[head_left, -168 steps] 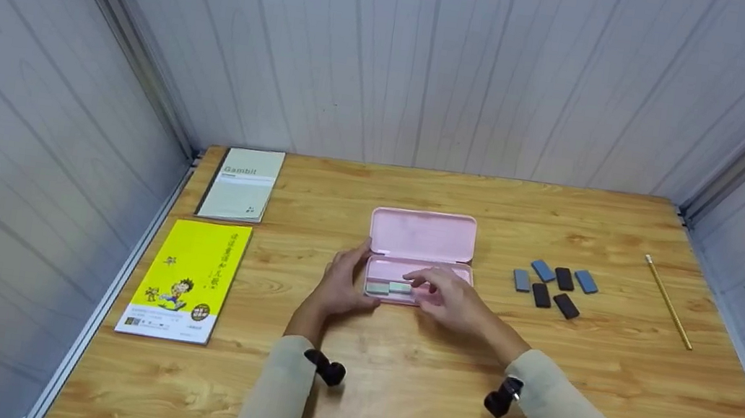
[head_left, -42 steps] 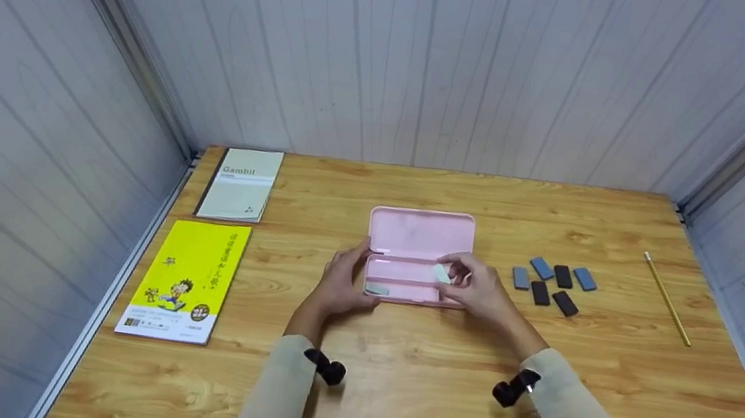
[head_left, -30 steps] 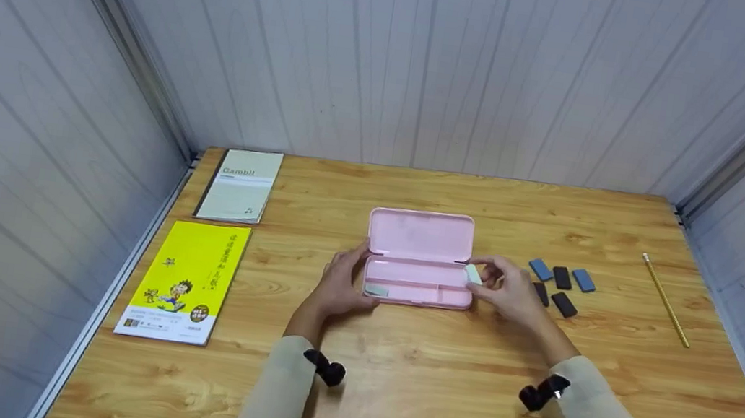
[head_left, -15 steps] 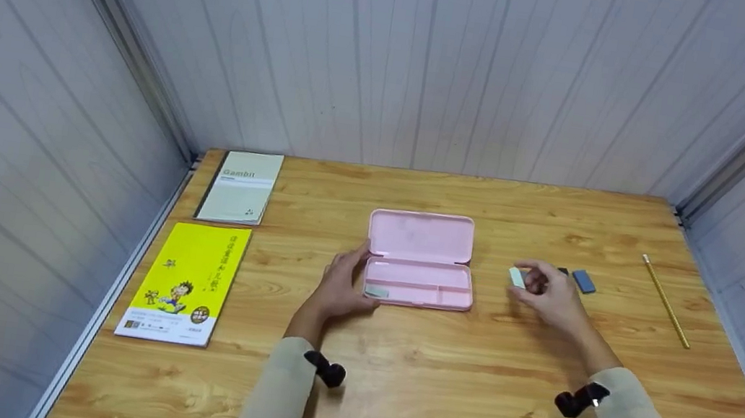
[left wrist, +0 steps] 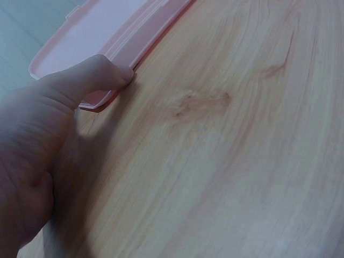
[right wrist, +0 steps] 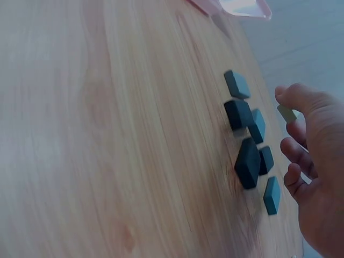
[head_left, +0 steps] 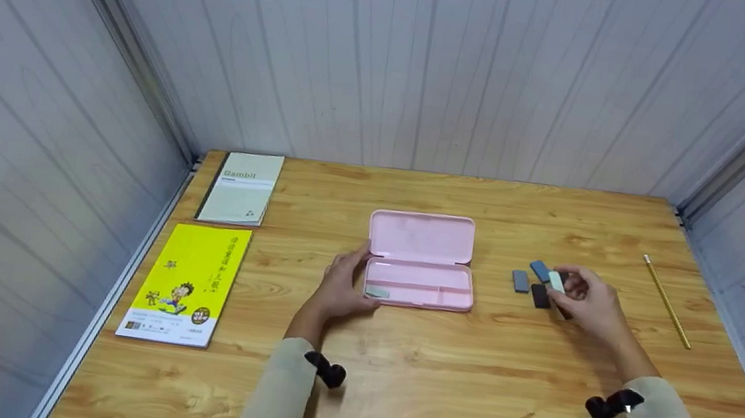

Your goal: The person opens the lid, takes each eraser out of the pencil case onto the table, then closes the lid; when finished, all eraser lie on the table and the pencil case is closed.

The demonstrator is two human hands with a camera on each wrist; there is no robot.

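A pink pencil case (head_left: 421,236) lies with its lid raised in the middle of the table. My left hand (head_left: 337,286) holds its left end, thumb at the front corner; the left wrist view shows that thumb (left wrist: 115,75) against the case. Inside the front compartment, at the left, is a pale green eraser (head_left: 377,293). My right hand (head_left: 595,309) pinches another pale eraser (head_left: 556,281) between thumb and fingers, above a group of blue erasers (head_left: 520,281) and black erasers (head_left: 539,297). The hand hides part of that group in the head view; the right wrist view shows several.
A yellow book (head_left: 188,278) and a grey-white notebook (head_left: 241,189) lie at the left of the wooden table (head_left: 434,393). At the right lies a gold pencil (head_left: 667,301). Panelled walls (head_left: 393,59) stand along the back and sides.
My right hand has lifted one pale eraser out of the pencil case's front compartment and carried it right, over the loose erasers. My left hand has stayed at the case.
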